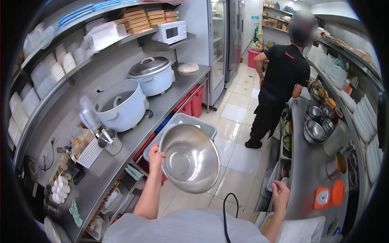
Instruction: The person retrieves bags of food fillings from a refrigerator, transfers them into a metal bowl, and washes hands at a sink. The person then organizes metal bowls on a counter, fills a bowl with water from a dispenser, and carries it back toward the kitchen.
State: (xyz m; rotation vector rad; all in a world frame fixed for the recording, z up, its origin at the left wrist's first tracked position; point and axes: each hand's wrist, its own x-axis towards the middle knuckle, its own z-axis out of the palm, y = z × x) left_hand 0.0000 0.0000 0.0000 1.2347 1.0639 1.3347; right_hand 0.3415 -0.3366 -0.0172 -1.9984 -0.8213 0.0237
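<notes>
My left hand (155,159) grips the rim of a large stainless steel mixing bowl (189,156), its thumb over the edge. The bowl is tilted so that its shiny inside faces me, and nothing shows in it. Behind it, a grey plastic tub (204,124) is partly hidden. My right hand (280,193) hangs beside the edge of the right-hand counter, apart from the bowl. Its fingers are curled in, and I see nothing in them.
Left, a steel counter (133,139) bears a lidless rice cooker (119,115) and a lidded one (156,81). Down the tiled aisle (239,156) stands a person in black (283,69). An orange scale (323,197) and metal bowls (314,130) occupy the right counter.
</notes>
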